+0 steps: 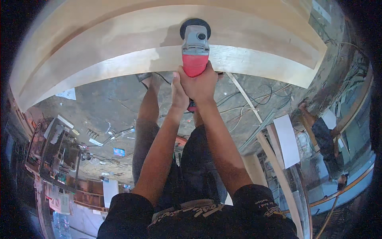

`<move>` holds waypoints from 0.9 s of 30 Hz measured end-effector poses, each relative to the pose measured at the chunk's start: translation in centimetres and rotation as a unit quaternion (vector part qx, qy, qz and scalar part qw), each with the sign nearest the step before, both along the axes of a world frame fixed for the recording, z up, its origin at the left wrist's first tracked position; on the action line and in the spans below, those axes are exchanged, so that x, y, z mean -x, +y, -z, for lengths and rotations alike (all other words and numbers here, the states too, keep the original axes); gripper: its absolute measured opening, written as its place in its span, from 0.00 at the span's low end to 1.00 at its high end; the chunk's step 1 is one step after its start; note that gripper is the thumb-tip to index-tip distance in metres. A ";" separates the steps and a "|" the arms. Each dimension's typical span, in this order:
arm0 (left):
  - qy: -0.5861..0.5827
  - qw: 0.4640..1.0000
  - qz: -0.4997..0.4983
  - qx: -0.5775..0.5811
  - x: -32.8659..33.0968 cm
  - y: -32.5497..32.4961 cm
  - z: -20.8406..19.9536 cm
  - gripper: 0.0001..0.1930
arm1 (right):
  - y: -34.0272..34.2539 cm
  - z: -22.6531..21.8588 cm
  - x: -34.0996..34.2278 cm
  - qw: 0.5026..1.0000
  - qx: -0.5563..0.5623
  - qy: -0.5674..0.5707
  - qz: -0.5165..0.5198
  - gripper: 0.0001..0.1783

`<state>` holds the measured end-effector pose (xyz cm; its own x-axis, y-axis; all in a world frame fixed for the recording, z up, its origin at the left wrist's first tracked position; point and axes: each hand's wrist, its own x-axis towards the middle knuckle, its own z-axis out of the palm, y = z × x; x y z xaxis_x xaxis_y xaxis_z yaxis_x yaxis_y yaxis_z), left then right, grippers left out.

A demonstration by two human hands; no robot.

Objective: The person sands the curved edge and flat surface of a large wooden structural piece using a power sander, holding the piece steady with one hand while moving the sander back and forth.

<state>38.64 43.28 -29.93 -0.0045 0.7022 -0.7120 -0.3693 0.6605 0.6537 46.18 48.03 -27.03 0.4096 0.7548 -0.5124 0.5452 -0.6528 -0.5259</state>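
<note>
An angle grinder (195, 63) with a grey head, a red body and a round black pad (186, 27) lies in front of me. Its pad rests on a pale wooden panel (131, 30) that bends across the top of the view. My right hand (201, 84) wraps round the red body from above. Beside it, my left hand (180, 94) is closed about the tool's left side, its thumb pointing up; its other fingers are mostly hidden. A bit of the tool's red rear end shows below my hands.
Cables (242, 109) trail over the concrete floor (115, 89) on the right. White and wooden boards (285, 139) lean at the right. A cluttered rack (59, 143) stands at the left. Another person (324, 135) is off to the right.
</note>
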 end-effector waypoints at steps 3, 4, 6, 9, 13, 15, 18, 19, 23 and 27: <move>-0.018 1.000 0.003 0.011 -0.7 -0.2 0.3 0.42 | 0.0 0.1 -0.6 1.000 -0.011 0.000 0.005 0.31; -0.019 1.000 0.003 0.011 -1.2 -0.2 0.2 0.42 | 0.0 0.1 -0.9 1.000 -0.013 0.000 0.011 0.30; -0.026 0.998 -0.041 0.032 -2.1 -0.4 0.0 0.42 | -0.1 -0.3 -1.4 1.000 -0.019 -0.005 0.014 0.30; -0.009 1.000 -0.007 0.027 -2.4 -0.8 0.3 0.44 | -0.4 -0.2 -1.9 0.999 -0.023 -0.009 0.020 0.29; -0.006 1.000 0.012 0.011 -3.1 -1.1 0.7 0.45 | -0.6 -0.3 -2.9 0.999 0.006 0.001 0.035 0.31; -0.005 1.000 0.027 0.014 -3.3 -1.3 0.6 0.45 | -0.8 -0.2 -3.1 0.999 -0.012 -0.010 0.028 0.30; -0.016 1.000 0.000 0.022 -4.3 -1.3 0.5 0.45 | -1.1 0.0 -3.8 0.999 -0.030 -0.010 0.031 0.29; -0.016 1.000 0.001 0.022 -4.5 -1.3 0.5 0.45 | -1.1 -0.1 -4.0 0.999 -0.031 0.002 0.041 0.29; -0.012 1.000 0.013 0.013 -5.0 -1.8 1.1 0.44 | -0.7 -0.7 -4.8 0.999 0.010 0.013 0.052 0.31; -0.028 0.999 -0.004 0.022 -6.5 -1.7 1.0 0.44 | -0.9 -0.7 -5.9 0.998 -0.001 0.003 0.056 0.31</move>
